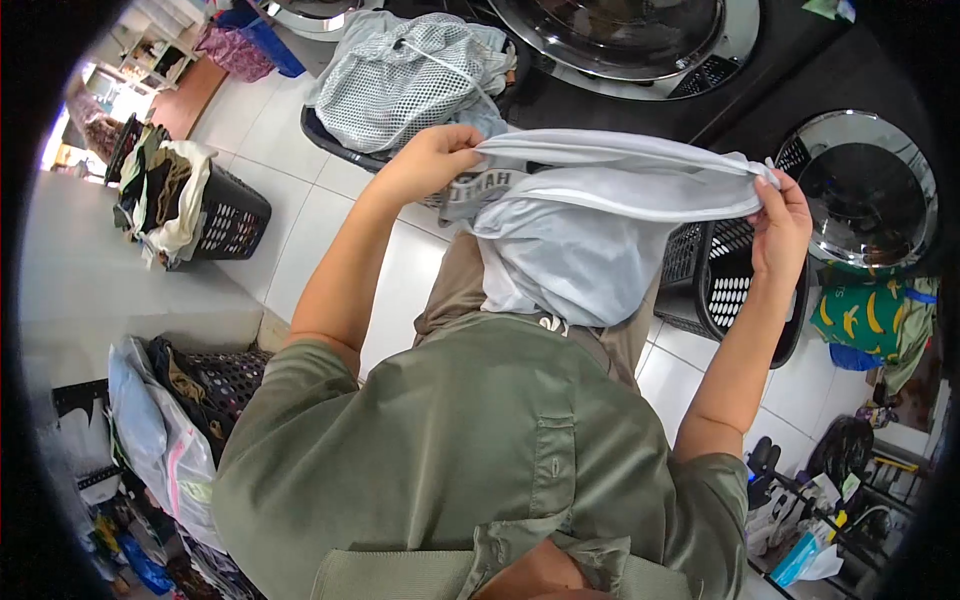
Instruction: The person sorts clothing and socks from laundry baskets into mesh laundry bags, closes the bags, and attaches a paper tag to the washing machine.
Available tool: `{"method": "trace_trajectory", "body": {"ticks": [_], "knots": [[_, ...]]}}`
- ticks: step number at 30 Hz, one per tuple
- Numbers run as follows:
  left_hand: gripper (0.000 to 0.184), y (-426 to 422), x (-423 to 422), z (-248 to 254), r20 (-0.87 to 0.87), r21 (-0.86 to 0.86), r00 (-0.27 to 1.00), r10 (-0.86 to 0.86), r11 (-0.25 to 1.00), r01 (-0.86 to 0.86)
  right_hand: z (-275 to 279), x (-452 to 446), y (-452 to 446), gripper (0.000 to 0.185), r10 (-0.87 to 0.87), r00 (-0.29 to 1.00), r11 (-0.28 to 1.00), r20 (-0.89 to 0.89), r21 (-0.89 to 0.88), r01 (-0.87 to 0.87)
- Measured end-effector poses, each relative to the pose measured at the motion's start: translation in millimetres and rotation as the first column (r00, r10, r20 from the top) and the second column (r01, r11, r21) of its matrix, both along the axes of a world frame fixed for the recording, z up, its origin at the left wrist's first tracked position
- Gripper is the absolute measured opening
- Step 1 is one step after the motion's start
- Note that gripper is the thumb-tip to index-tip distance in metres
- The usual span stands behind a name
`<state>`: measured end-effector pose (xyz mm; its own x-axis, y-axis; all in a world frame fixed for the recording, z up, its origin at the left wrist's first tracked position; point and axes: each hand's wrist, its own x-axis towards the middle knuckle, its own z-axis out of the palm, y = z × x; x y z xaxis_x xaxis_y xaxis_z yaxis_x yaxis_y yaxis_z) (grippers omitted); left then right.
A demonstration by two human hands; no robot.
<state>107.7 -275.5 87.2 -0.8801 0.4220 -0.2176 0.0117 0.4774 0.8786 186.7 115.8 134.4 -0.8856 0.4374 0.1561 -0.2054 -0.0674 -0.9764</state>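
A thin white laundry bag [590, 235] hangs between my hands, its long mouth stretched sideways and its body sagging in front of my legs. My left hand [432, 165] pinches one end of the rim between thumb and fingers. At the opposite end, my right hand [782, 222] grips the corner of the rim, fingers closed. Just below my left hand, a grey cloth with dark printed letters [482, 192] shows beside the bag; whether it lies inside or behind it, I cannot tell.
A basket [335, 142] heaped with clothes and a white mesh bag [405, 85] stands ahead. Front-loading machines [620, 40] line the front and right. A black basket [735, 290] is by my right forearm. Another laundry-filled basket [235, 215] stands left on the tiled floor [290, 215].
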Motion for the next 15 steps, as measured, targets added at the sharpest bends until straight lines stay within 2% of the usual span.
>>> {"method": "trace_trajectory", "body": {"ticks": [2, 3, 4, 5, 6, 7, 8, 10, 12, 13, 14, 15], "knots": [[0.018, 9, -7, -6, -0.078, 0.116, 0.996, 0.035, 0.993, -0.026, 6, -7, -8, 0.015, -0.02, 1.0, 0.996, 0.001, -0.089, 0.02], [0.02, 16, -11, -13, 0.03, 0.248, 0.996, 0.082, 0.965, -0.087, 5, -8, -7, 0.015, -0.018, 1.0, 0.996, 0.003, -0.085, 0.018], [0.02, 14, -12, -17, 0.032, 0.25, 0.996, 0.082, 0.964, -0.087, 1, -10, -6, 0.015, 0.077, 0.996, 0.976, -0.034, -0.203, -0.082], [0.021, 11, -16, -18, 0.428, 0.57, 0.903, 0.03, 0.767, -0.296, 5, -12, -8, 0.016, 0.161, 0.983, 0.933, -0.086, -0.312, -0.18], [0.023, 12, -23, -20, 0.699, 0.682, 0.69, -0.188, 0.463, -0.566, 6, -12, -13, 0.023, 0.166, 0.985, 0.877, -0.045, -0.451, -0.169], [0.033, 18, -30, -29, 0.759, 0.65, 0.605, -0.241, 0.247, -0.718, 7, -9, -19, 0.022, 0.211, 0.977, 0.841, -0.02, -0.506, -0.192], [0.031, 34, -27, -21, 0.766, 0.642, 0.639, -0.07, 0.123, -0.756, 12, -4, -23, 0.022, 0.258, 0.966, 0.803, -0.002, -0.556, -0.216], [0.027, 53, -24, -8, 0.615, 0.735, 0.759, 0.215, 0.195, -0.65, 8, -1, -18, 0.022, 0.39, 0.92, 0.731, -0.027, -0.598, -0.327], [0.02, 61, -13, 17, 0.391, 0.71, 0.86, 0.329, 0.486, -0.509, 25, 2, -18, 0.024, 0.292, 0.956, 0.688, -0.017, -0.69, -0.223], [0.013, 58, -19, 12, 0.345, 0.779, 0.893, 0.288, 0.443, -0.444, 36, 7, -16, 0.024, 0.246, 0.967, 0.695, -0.057, -0.685, -0.218], [0.013, 59, -18, 26, 0.329, 0.79, 0.901, 0.283, 0.44, -0.427, 47, 8, -14, 0.024, 0.197, 0.975, 0.701, -0.101, -0.681, -0.212], [0.011, 59, -13, 46, 0.149, 0.816, 0.921, 0.359, 0.482, -0.32, 49, 2, -10, 0.024, 0.192, 0.974, 0.705, -0.12, -0.674, -0.222]]}}
